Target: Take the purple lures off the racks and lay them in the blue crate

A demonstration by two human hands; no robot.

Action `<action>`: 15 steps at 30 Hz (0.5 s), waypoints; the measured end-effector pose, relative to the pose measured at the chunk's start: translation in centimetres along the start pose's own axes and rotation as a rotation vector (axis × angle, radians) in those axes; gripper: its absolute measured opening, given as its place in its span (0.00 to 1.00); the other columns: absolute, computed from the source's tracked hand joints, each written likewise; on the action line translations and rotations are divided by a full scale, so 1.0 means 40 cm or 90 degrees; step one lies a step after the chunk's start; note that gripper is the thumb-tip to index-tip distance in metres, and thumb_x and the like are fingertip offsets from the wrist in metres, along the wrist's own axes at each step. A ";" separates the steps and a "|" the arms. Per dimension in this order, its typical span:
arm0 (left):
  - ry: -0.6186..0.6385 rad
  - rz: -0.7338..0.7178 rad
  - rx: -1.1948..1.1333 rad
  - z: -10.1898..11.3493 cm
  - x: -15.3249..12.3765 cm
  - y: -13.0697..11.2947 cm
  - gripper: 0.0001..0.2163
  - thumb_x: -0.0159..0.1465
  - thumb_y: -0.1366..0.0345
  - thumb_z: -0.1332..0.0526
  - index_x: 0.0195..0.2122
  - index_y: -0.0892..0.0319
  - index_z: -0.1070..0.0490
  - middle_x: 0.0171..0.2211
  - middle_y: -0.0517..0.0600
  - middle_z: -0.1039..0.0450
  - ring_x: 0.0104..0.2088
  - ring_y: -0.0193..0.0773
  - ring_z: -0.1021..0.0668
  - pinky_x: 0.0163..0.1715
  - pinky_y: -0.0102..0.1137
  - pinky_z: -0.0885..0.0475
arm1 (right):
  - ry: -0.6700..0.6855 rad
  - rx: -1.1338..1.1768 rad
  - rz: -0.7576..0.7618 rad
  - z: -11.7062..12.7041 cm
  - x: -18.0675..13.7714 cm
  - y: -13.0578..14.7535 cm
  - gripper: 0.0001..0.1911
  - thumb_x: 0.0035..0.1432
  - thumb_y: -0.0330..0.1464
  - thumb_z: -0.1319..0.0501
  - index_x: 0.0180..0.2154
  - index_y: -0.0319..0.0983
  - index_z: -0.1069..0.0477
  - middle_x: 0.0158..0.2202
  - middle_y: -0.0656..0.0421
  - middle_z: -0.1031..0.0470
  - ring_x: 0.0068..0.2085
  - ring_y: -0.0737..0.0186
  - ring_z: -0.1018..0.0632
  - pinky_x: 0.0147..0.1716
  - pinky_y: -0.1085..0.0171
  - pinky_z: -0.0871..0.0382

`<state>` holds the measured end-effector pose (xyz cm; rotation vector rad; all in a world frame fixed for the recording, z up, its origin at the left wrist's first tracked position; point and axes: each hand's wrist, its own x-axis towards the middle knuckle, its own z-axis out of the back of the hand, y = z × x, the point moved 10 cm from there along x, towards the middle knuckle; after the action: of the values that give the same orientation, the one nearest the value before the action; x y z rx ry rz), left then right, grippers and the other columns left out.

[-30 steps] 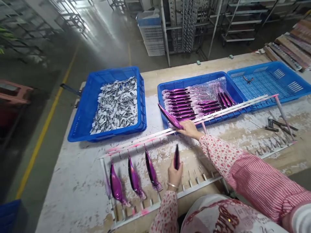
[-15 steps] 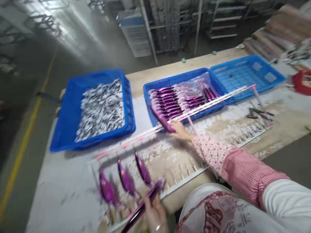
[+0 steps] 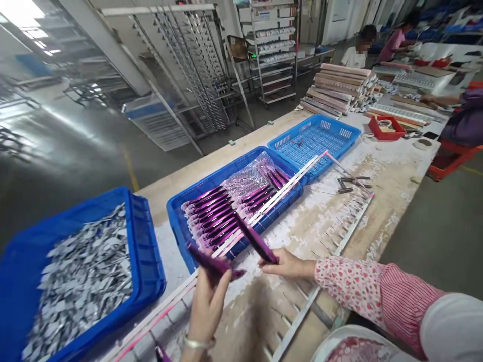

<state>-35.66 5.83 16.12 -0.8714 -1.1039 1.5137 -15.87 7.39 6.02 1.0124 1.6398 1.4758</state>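
My left hand (image 3: 208,301), with a bracelet at the wrist, is raised over the near edge of the blue tray and grips a glossy purple, long curved piece (image 3: 207,262), slightly blurred. To its right, my right hand (image 3: 285,264) pinches the lower end of another purple curved piece (image 3: 254,240), which slants up toward the tray. Rows of similar purple pieces lie in bubble wrap in the blue tray (image 3: 175,221). A white rack bar (image 3: 269,203) crosses above the tray's near side, and the rack's lower bar (image 3: 302,319) carries a row of thin pegs.
A deep blue bin (image 3: 147,246) of small silvery flat pieces stands at left. Beyond the tray is a lighter blue basket (image 3: 320,120) with small pliers inside. Dark tools (image 3: 350,183), a red box (image 3: 387,128) and stacked bars (image 3: 339,88) lie further right. Other people sit at the far end.
My left hand has risen from the lower rack bar to beside my right hand, still holding a purple piece. My right hand has drawn back from the tray with its piece. The view has turned right.
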 end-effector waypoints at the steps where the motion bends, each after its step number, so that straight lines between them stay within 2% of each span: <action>1: 0.011 -0.051 0.062 -0.020 0.059 -0.052 0.38 0.52 0.48 0.29 0.61 0.55 0.36 0.47 0.56 0.22 0.45 0.51 0.19 0.49 0.44 0.24 | -0.036 0.023 -0.022 0.051 0.009 -0.010 0.26 0.51 0.51 0.32 0.41 0.37 0.23 0.33 0.58 0.22 0.33 0.61 0.22 0.38 0.60 0.27; 4: 0.006 -0.188 0.310 -0.094 0.249 -0.182 0.32 0.54 0.50 0.30 0.58 0.57 0.32 0.46 0.56 0.22 0.44 0.53 0.20 0.48 0.46 0.24 | -0.119 0.093 -0.097 0.188 0.030 -0.043 0.28 0.46 0.53 0.31 0.39 0.36 0.25 0.26 0.62 0.26 0.25 0.67 0.27 0.28 0.65 0.29; 6: 0.022 -0.246 0.454 -0.172 0.377 -0.221 0.25 0.58 0.55 0.33 0.56 0.57 0.29 0.50 0.57 0.24 0.49 0.53 0.21 0.51 0.45 0.27 | -0.155 0.114 -0.132 0.265 0.033 -0.055 0.28 0.45 0.53 0.30 0.38 0.37 0.26 0.23 0.63 0.29 0.23 0.68 0.29 0.23 0.67 0.33; 7: 0.046 -0.252 0.520 -0.217 0.439 -0.219 0.23 0.60 0.58 0.35 0.57 0.56 0.29 0.52 0.57 0.25 0.50 0.52 0.22 0.52 0.44 0.28 | -0.168 0.115 -0.143 0.302 0.030 -0.057 0.28 0.45 0.52 0.30 0.38 0.37 0.27 0.23 0.64 0.30 0.22 0.69 0.29 0.22 0.68 0.34; 9: 0.111 -0.229 0.621 -0.307 0.553 -0.180 0.23 0.63 0.62 0.37 0.59 0.56 0.31 0.54 0.58 0.26 0.52 0.50 0.23 0.53 0.40 0.29 | -0.188 0.105 -0.156 0.374 0.018 -0.057 0.27 0.46 0.52 0.31 0.37 0.37 0.27 0.22 0.64 0.31 0.22 0.68 0.30 0.22 0.68 0.35; 11: 0.164 -0.176 0.685 -0.376 0.649 -0.115 0.24 0.63 0.64 0.36 0.61 0.57 0.33 0.55 0.58 0.26 0.53 0.48 0.23 0.54 0.38 0.30 | -0.206 0.096 -0.161 0.445 0.002 -0.058 0.27 0.46 0.52 0.31 0.37 0.38 0.28 0.22 0.64 0.32 0.22 0.68 0.30 0.22 0.67 0.35; 15: 0.234 -0.104 0.746 -0.458 0.782 0.019 0.21 0.62 0.63 0.35 0.57 0.56 0.30 0.50 0.57 0.22 0.51 0.48 0.21 0.53 0.38 0.29 | -0.232 0.081 -0.154 0.561 -0.016 -0.073 0.26 0.48 0.53 0.32 0.38 0.37 0.27 0.24 0.63 0.31 0.25 0.67 0.29 0.24 0.66 0.32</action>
<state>-25.62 40.14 10.04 -0.1905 0.0717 1.4526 4.07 16.74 0.72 1.0391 1.5395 0.9742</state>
